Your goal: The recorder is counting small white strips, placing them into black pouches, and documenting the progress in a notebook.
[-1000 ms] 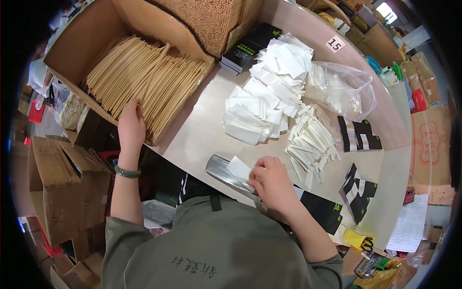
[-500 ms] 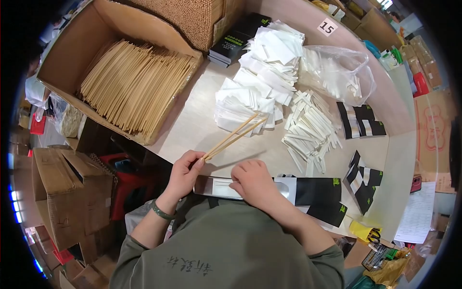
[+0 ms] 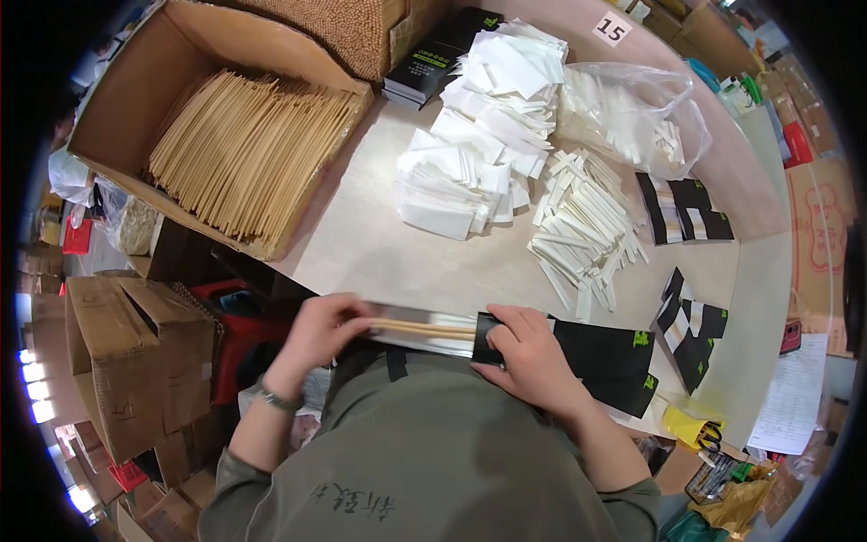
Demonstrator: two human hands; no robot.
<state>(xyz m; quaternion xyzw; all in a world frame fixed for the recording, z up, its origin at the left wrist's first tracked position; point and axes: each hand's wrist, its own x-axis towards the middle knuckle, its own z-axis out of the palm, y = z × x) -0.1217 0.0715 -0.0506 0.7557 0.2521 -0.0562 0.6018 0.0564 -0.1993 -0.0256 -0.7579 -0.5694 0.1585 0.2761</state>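
A pair of wooden chopsticks [image 3: 424, 329] lies level near the table's front edge. My left hand [image 3: 327, 331] is closed on their left ends. The right ends reach the mouth of a black paper sleeve [image 3: 486, 341]; how far they go inside is hidden. My right hand [image 3: 535, 359] pinches that sleeve between thumb and fingers. Beneath the chopsticks is a shiny, tray-like holder [image 3: 402, 341]. To the right, more black sleeves [image 3: 603, 357] with green marks lie fanned out, partly under my right wrist.
An open carton [image 3: 117, 108] of loose chopsticks [image 3: 253, 154] stands at the left. Beyond my hands lie white folded papers [image 3: 452, 181], thin white packets [image 3: 587, 226] and a clear plastic bag [image 3: 632, 108]. Filled black sleeves [image 3: 686, 210] rest at the right. A raised wall [image 3: 759, 271] edges the table.
My left hand has lowered the chopsticks from a raised slant to level, over the holder. My right hand has moved right and now grips a black sleeve around their right ends.
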